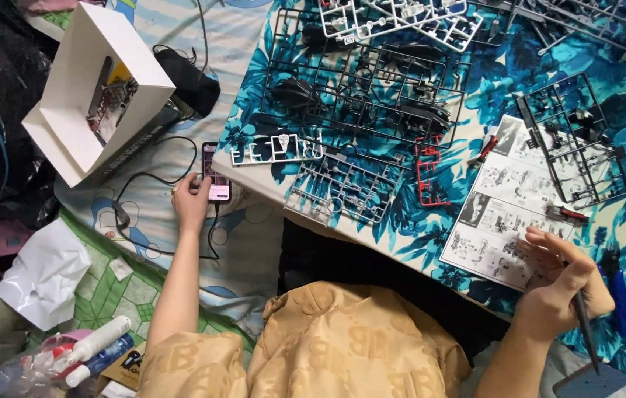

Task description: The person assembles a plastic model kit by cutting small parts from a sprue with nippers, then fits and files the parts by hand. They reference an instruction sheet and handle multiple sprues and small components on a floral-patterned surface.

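The left hand (192, 200) rests open-fingered on a phone (216, 174), rigid and slick, best pinched by its edges. The right hand (564, 284) curls closed around a thin, light tool (586, 329) near the instruction sheet (508, 203).

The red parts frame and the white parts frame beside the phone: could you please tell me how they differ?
The red parts frame is small, mostly bare and stands lengthwise up the picture near the instruction sheet. The white parts frame is longer, still full of pieces, and lies crosswise. Both rest flat on the blue floral table, untouched by either hand.
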